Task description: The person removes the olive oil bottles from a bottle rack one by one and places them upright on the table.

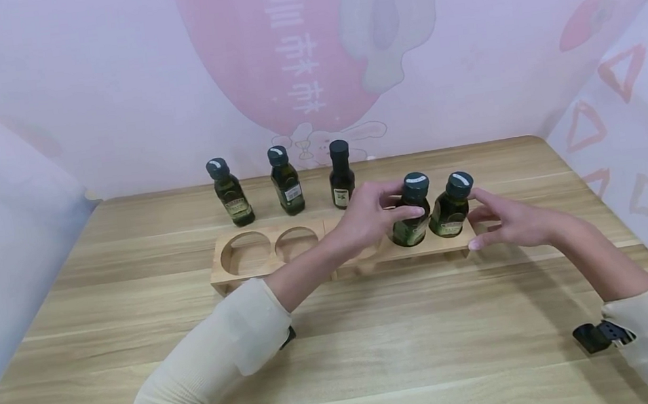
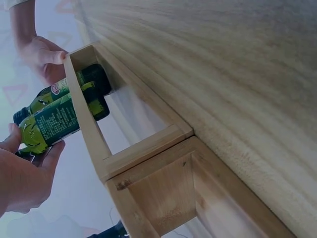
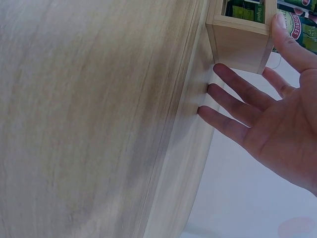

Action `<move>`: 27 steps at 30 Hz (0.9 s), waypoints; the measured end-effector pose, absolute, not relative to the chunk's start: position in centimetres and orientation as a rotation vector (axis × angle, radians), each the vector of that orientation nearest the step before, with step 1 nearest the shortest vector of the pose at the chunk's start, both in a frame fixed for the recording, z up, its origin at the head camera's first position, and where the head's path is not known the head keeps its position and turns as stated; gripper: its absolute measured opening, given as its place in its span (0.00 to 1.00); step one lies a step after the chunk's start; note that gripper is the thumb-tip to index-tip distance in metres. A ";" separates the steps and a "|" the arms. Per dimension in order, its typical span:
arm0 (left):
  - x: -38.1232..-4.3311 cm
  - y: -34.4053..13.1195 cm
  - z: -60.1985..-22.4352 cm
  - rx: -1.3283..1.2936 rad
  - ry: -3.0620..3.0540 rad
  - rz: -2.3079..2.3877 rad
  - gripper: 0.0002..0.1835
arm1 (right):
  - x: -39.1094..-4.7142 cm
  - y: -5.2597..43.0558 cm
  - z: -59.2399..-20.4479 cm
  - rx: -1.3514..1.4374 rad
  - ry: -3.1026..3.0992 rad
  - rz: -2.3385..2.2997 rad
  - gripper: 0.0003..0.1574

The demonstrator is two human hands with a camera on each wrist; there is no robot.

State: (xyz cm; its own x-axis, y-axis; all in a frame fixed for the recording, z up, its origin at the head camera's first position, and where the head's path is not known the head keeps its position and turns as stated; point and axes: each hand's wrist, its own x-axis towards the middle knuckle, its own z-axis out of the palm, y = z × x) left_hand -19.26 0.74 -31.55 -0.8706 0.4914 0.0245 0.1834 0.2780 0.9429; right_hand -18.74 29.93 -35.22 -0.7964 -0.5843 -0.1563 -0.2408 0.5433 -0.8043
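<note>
A long wooden rack [image 1: 231,275] with round holes stands on the table. Two dark green bottles are in holes at its right end. My left hand [image 1: 368,218] holds the inner green bottle [image 1: 412,229] between thumb and fingers; the left wrist view shows its base [image 2: 100,108] down inside the rack frame. The outer green bottle [image 1: 447,216] stands beside it in the end hole. My right hand [image 1: 510,220] is at the rack's right end. In the right wrist view its thumb [image 3: 283,29] touches the rack's edge and the other fingers are spread.
Behind the rack stand a left green bottle [image 1: 233,198], a middle green bottle [image 1: 287,186] and a slimmer dark bottle [image 1: 341,172]. The wooden table [image 1: 375,348] reaches back to a printed pale cloth [image 1: 131,117].
</note>
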 end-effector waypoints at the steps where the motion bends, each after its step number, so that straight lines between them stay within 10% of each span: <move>1: -19.3 0.7 -31.4 0.617 2.283 1.626 0.24 | -18.7 29.9 -35.2 -0.673 2.376 -1.145 0.53; 27: -19.6 0.4 -30.0 0.608 2.289 1.693 0.22 | -18.7 29.9 -35.2 -0.663 2.371 -1.145 0.55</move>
